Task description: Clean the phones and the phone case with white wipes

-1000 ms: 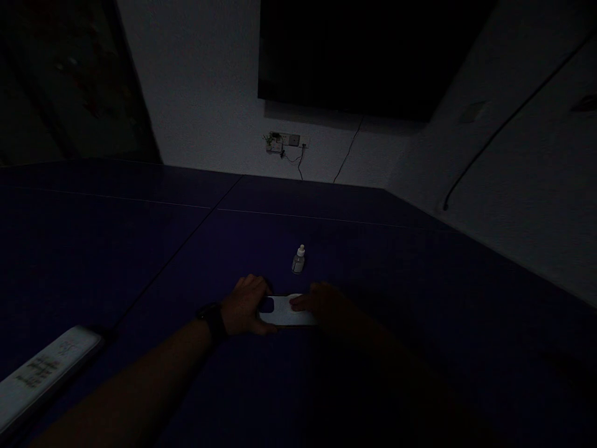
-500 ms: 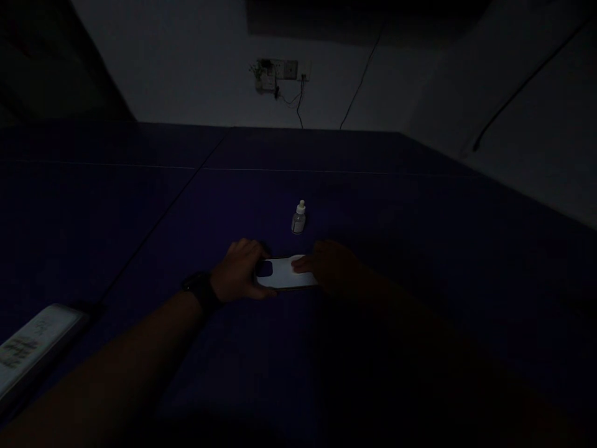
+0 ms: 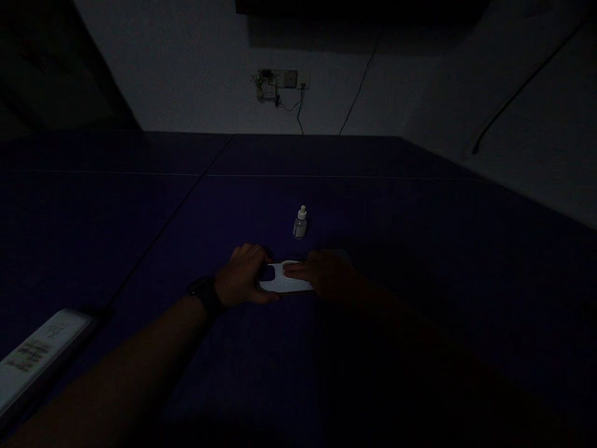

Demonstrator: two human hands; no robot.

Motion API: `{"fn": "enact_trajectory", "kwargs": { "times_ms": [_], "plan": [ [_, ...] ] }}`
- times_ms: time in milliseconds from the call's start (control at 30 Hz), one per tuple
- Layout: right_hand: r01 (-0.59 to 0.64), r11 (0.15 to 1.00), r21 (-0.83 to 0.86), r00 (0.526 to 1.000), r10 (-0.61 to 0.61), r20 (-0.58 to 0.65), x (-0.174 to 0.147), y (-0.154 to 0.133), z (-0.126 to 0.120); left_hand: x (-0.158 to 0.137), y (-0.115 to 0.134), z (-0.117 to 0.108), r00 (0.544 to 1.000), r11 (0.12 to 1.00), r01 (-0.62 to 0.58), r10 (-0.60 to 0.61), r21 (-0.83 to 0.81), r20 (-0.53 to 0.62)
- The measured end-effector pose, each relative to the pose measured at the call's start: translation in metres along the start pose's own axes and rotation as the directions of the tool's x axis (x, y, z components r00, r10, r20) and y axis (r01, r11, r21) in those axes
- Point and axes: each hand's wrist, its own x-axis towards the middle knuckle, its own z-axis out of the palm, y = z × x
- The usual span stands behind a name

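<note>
Though two hands (image 3: 240,277) (image 3: 330,277), one phone case (image 3: 289,286).

Lt: v. dim | R hand (image 3: 329,274) in shadow | pale case (image 3: 288,285) brightest | wall (image 3: 186,74) grainy | edges stretched, dk

Phone case (image 3: 293,286): white, dark rounded-square patch; dropper bottle (image 3: 300,229): white collar, pale label; watch (image 3: 211,298): black; surface (image 3: 242,211): deep purple-blue, one dark line, one thin pale line; oblong object (image 3: 58,339): whitish, brownish markings; wall (image 3: 186,81): grey
</note>
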Motion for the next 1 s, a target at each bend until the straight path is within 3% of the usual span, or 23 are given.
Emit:
{"fn": "enact_trajectory", "kwargs": {
  "times_ms": [100, 267, 433, 567, 767, 1000],
  "plan": [
    [-0.046, 0.999, -0.009, 0.999, 0.046, -0.014, -0.0013, 0.0038, -0.0023, 0.0003, -0.0012, 0.0003, 1.000, 1.000, -0.010, 0.010, -0.003, 0.000],
    [0.066, 0.996, 0.061, 0.997, -0.067, 0.027, -0.0015, 0.0103, -0.0038, 0.0005, -0.0027, 0.0008, 1.000, 1.000, -0.018, 0.018, -0.021, 0.005],
    [0.040, 0.999, 0.008, 0.997, -0.039, -0.072, -0.0028, 0.0091, -0.0012, 0.0000, -0.0022, 0.0000, 1.000, 1.000, -0.016, 0.016, -0.026, -0.002],
    [0.118, 0.993, 0.005, 0.991, -0.117, -0.071, -0.0040, 0.0082, 0.0018, 0.0001, -0.0008, -0.0011, 1.000, 0.999, -0.029, 0.029, -0.020, -0.005],
    [-0.003, 0.999, -0.053, 0.997, -0.002, -0.081, -0.0035, 0.0069, 0.0022, 0.0000, -0.0019, 0.0003, 0.999, 0.999, -0.029, 0.028, -0.026, -0.027],
    [0.066, 0.997, -0.030, 0.996, -0.067, -0.051, -0.0032, 0.0079, 0.0023, -0.0005, -0.0027, 0.0012, 1.000, 1.000, -0.019, 0.019, -0.011, -0.015]
  ]
}}
